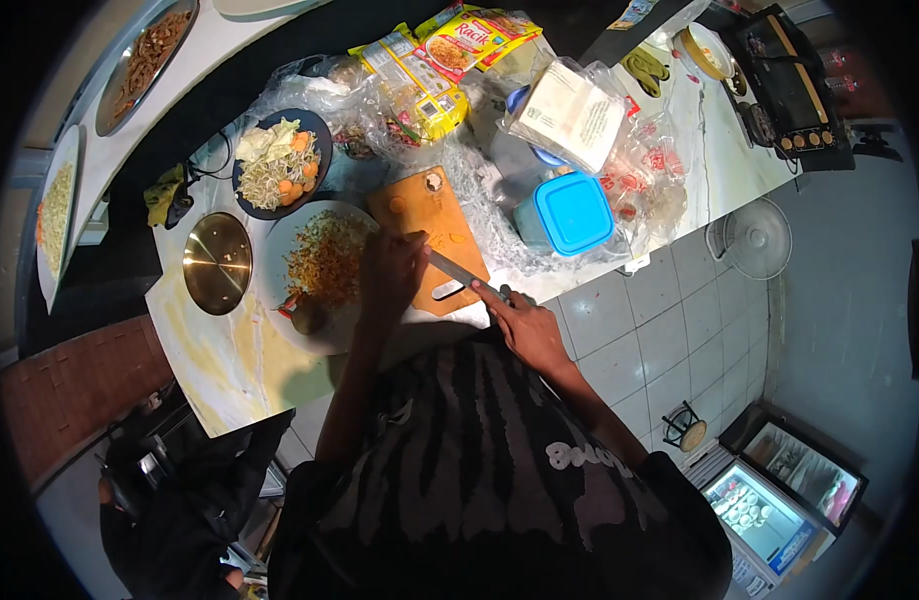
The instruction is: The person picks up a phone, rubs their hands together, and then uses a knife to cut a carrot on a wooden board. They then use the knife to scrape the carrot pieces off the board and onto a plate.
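My right hand (pixel 528 328) is closed round the handle of a knife (pixel 454 268), whose blade points up and left over the cutting board. My left hand (pixel 392 272) is at the blade's far end, fingers drawn together; what they pinch is hidden. Under the blade lies a wooden cutting board (pixel 412 207) with small orange pieces (pixel 446 240) on it. Left of the board, partly behind my left hand, a large white plate (pixel 280 262) holds a heap of finely chopped orange-brown food (pixel 325 262). A red chili (pixel 288 304) lies near its rim.
A dark plate (pixel 265 207) of bean sprouts, cabbage and carrot and a shiny metal plate (pixel 218 263) stand left. Seasoning packets (pixel 460 50), plastic bags and a blue-lidded container (pixel 574 213) crowd the back and right. Another person (pixel 195 520) is at lower left.
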{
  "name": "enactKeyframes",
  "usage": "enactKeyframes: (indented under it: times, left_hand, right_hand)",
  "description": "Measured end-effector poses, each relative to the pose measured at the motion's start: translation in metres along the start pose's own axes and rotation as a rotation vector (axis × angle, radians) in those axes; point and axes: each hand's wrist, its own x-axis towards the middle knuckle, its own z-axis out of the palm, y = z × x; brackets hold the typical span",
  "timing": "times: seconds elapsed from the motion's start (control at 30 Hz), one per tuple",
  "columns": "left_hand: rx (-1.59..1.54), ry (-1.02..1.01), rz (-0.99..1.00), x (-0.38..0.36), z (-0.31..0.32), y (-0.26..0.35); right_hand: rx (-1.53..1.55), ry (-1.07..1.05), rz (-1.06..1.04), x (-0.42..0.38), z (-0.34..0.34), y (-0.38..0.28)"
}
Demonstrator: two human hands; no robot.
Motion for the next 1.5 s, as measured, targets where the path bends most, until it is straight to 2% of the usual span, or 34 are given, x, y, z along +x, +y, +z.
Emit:
enactKeyframes:
  times: [0.07, 0.13, 0.17, 0.2, 0.23, 0.3, 0.5, 0.63, 0.7, 0.93, 1.0, 1.1, 1.23, 1.33, 1.43, 1.5]
  left_hand:
    - [-0.097, 0.048, -0.044, 0.008, -0.006, -0.001]
    - [-0.192, 0.097, -0.081, 0.019, -0.014, 0.0]
    - [-0.284, 0.071, -0.179, 0.024, -0.018, 0.002]
    - [-0.376, 0.046, -0.275, 0.029, -0.019, 0.003]
    - [-0.378, 0.05, -0.271, 0.032, -0.018, 0.0]
    - [-0.242, -0.058, -0.217, 0.035, -0.011, -0.008]
    - [-0.284, -0.182, -0.136, 0.026, 0.01, -0.019]
    - [-0.216, -0.14, 0.016, 0.023, 0.014, -0.016]
    - [-0.135, -0.124, 0.225, 0.024, 0.014, -0.014]
    - [-0.195, -0.229, 0.205, 0.019, 0.016, -0.013]
    - [-0.237, -0.039, 0.291, 0.027, 0.019, -0.011]
    - [-0.108, -0.099, 0.405, 0.034, 0.022, -0.013]
    - [-0.117, -0.232, 0.369, 0.029, 0.022, -0.022]
    - [-0.188, -0.216, 0.339, 0.03, 0.02, -0.021]
    - [-0.131, -0.135, 0.452, 0.027, 0.022, -0.02]
    - [-0.185, -0.308, 0.222, 0.019, 0.015, -0.023]
  right_hand:
    - [0.022, -0.005, -0.002, -0.002, -0.003, 0.001]
    - [0.214, 0.003, -0.051, -0.005, -0.006, 0.007]
    - [0.211, 0.006, -0.052, -0.008, -0.007, 0.008]
    - [0.283, -0.037, 0.013, -0.012, -0.01, 0.008]
    - [0.355, -0.08, 0.077, -0.015, -0.013, 0.009]
    - [0.404, -0.06, 0.109, -0.021, -0.017, 0.008]
    - [0.395, -0.086, 0.204, -0.036, -0.028, 0.007]
    - [0.347, -0.099, 0.199, -0.039, -0.027, 0.007]
    - [0.351, -0.09, 0.203, -0.038, -0.021, 0.008]
    - [0.342, -0.166, 0.226, -0.031, -0.02, 0.004]
    - [0.337, -0.168, 0.236, -0.03, -0.022, 0.001]
    - [0.333, -0.174, 0.246, -0.03, -0.022, 0.001]
    - [0.351, -0.141, 0.238, -0.031, -0.019, 0.002]
    - [0.377, -0.139, 0.248, -0.031, -0.017, 0.002]
    - [0.347, -0.147, 0.236, -0.033, -0.012, 0.004]
    - [0.354, -0.156, 0.243, -0.032, -0.012, 0.004]
